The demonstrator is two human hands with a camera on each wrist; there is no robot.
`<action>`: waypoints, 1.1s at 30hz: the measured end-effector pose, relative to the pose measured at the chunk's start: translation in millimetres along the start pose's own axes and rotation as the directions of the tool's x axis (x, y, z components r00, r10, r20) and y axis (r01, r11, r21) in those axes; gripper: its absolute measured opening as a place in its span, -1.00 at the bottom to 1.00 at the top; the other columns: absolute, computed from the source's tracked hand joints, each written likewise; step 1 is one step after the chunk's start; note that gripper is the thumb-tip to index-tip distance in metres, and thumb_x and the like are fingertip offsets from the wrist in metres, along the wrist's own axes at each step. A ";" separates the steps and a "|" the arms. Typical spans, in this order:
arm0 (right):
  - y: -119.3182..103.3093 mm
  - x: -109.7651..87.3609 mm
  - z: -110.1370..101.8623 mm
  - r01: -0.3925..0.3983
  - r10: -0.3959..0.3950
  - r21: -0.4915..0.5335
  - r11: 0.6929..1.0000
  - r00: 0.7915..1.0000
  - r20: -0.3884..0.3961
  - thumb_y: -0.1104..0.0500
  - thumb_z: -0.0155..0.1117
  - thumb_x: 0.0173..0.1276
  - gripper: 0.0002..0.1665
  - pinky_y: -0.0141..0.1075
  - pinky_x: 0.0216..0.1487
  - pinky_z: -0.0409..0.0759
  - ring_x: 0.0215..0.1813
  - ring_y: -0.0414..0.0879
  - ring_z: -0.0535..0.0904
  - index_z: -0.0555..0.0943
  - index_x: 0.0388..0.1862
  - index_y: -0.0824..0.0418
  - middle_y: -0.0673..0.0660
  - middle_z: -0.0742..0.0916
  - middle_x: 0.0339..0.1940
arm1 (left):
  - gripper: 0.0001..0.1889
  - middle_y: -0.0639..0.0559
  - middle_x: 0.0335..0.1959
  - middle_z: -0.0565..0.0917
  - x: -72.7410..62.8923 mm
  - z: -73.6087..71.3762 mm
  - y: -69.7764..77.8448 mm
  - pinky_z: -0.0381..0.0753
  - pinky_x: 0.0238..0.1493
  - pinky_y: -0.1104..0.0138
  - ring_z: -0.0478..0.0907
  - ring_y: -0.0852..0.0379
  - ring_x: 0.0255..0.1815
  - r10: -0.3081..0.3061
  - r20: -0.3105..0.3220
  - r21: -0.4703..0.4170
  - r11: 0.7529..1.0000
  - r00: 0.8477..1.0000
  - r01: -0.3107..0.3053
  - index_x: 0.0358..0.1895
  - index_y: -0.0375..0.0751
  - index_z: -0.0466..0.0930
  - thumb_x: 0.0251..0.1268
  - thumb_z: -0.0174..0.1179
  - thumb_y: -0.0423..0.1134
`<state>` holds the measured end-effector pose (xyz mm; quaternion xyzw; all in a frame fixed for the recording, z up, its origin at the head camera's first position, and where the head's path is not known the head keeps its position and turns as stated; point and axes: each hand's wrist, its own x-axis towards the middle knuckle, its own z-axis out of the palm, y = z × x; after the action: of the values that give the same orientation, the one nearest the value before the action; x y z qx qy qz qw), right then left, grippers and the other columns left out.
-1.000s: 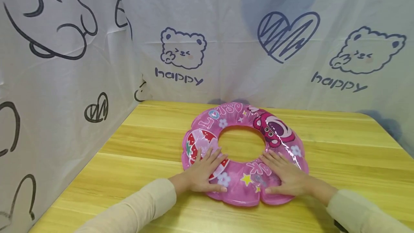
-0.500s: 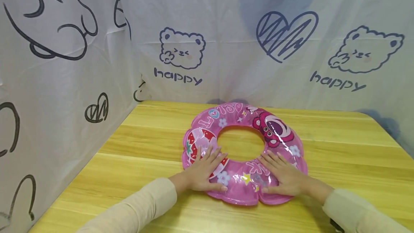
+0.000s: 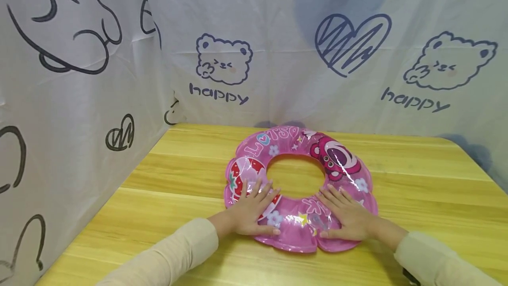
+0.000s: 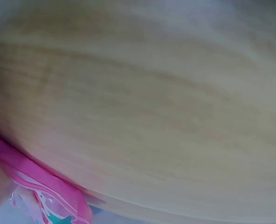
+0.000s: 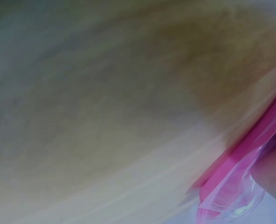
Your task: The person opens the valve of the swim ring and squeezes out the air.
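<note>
A pink inflatable swim ring (image 3: 274, 144) lies flat on the wooden table, printed with a strawberry, flowers, stars and a bear. My left hand (image 3: 254, 211) rests on its near left side with fingers spread over the strawberry print. On the near right side, my right hand (image 3: 349, 215) lies the same way, fingers straight and pointing toward the ring's hole. In the left wrist view the swim ring's edge (image 4: 49, 184) shows at the lower left, beside part of the hand. The right wrist view catches the swim ring (image 5: 231, 182) at the lower right.
The yellow wood-grain table (image 3: 166, 193) extends around the ring on all sides. Behind it hangs a white cloth (image 3: 285, 83) with bear and heart drawings, close to the ring's far edge. Another cloth wall (image 3: 79, 109) borders the table's left side.
The ring and both hands stay almost in place; my right hand has shifted very slightly left. Glare on the ring's near part has grown.
</note>
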<state>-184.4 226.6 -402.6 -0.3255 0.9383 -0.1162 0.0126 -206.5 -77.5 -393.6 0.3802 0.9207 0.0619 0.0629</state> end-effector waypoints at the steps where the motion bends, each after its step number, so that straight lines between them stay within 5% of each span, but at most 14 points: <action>1: 0.1 0.2 0.2 0.001 -0.001 -0.001 1.000 1.000 0.000 -0.38 0.12 0.14 0.08 -0.58 0.30 -0.71 0.47 0.31 -0.04 0.14 0.43 0.29 0.33 0.18 0.46 | 0.00 -0.19 0.52 -0.22 -0.1 0.3 0.1 -0.44 0.35 -0.28 -0.42 -0.24 0.50 -0.001 -0.001 0.011 1.000 1.000 0.001 0.50 -0.05 -0.25 0.13 0.00 0.36; 33: -0.7 2.5 2.1 0.009 -0.008 -0.042 0.999 1.000 0.005 -0.40 0.11 0.13 0.09 -0.56 0.31 -0.73 0.48 0.28 -0.03 0.15 0.42 0.29 0.32 0.20 0.47 | -0.06 -0.13 0.52 -0.22 3.0 6.3 -0.5 -0.49 0.35 -0.26 -0.45 -0.22 0.50 -0.023 0.062 0.118 0.993 0.998 0.015 0.49 0.02 -0.13 0.13 -0.11 0.45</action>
<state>-185.7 224.1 -404.4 -0.3300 0.9391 -0.0958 0.0077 -208.0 -75.3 -400.1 0.3763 0.9238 -0.0049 0.0702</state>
